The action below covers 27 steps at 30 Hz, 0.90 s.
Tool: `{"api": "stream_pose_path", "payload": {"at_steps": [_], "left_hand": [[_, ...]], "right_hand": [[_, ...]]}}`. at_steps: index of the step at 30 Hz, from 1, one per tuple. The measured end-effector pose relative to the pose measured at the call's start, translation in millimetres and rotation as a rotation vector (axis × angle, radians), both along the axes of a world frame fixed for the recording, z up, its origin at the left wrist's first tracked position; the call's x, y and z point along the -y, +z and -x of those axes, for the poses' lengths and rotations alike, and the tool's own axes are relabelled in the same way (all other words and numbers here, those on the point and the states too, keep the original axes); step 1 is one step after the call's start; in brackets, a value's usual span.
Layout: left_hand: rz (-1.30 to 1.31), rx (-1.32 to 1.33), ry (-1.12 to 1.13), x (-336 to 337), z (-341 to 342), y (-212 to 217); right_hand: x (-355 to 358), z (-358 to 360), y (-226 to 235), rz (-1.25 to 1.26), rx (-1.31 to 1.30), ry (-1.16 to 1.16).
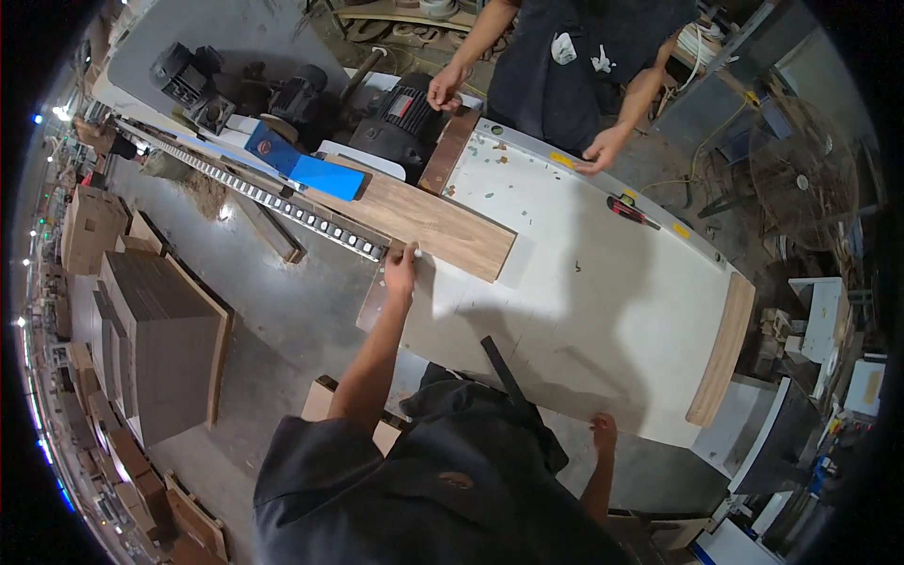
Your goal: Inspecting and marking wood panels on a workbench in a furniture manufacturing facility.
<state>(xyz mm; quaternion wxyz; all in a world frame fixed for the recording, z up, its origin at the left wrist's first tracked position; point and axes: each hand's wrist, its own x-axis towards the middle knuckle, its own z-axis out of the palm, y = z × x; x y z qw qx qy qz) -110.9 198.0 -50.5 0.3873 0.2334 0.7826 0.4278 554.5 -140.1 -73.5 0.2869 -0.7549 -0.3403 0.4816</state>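
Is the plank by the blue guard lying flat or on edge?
Flat: the plank shows its broad grained face upward, partly over the white table.

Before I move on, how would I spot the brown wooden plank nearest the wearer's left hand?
Find the big white table, then the flat blue plate at its upper left. The brown rectangular wooden plank extends from under that plate, unlike the brown wooden strip along the table's right end.
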Motion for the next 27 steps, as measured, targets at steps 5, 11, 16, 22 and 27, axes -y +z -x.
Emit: {"api": "stream_pose_path", "payload": {"at_steps": [5,11,16,22,27], "left_hand": [[-0.204,0.811,0.307,-50,-18,-3],[-0.173,0.974,-0.046,-32,-59,21],[0.027,0.974,-0.229,29,-123,49],[-0.064,1.13,-0.428,86,-188,89],[-0.126,1.286,-0.458,110,-226,105]], "right_hand": [[-5,55,29,0.026,0.124,0.097],[-56,119,79,-0.04,-0.018,-0.006],[-161,188,158,-0.143,-0.402,-0.369],[-198,205,223,-0.414,-0.16,-0.398],[-182,178,260,-0.713,-0.04,-0.395]]}}
